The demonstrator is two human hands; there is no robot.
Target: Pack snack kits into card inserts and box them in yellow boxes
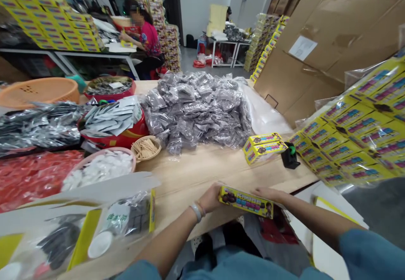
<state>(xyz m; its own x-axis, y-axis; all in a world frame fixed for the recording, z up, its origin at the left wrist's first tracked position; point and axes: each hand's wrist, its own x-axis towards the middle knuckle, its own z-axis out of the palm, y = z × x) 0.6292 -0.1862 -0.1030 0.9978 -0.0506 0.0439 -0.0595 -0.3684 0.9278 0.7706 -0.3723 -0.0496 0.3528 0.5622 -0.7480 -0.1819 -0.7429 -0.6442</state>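
Observation:
A long yellow printed box (246,203) is held low over the front edge of the table. My left hand (212,197) grips its left end, with the fingers partly hidden behind it. My right hand (268,194) is closed on the box's far upper side toward the right, its fingertips mostly out of sight. Farther back on the wooden table stand two similar yellow boxes (265,147), one against the other. Beside them sits a black tape dispenser (290,157) with a green core.
A heap of grey plastic packets (199,111) fills the table's back. On the left are a red tub of sachets (126,138), a bowl of wooden sticks (146,148) and a pink basin (134,162) of white pieces. Wrapped yellow boxes (354,132) rise at right. A person (150,37) sits behind.

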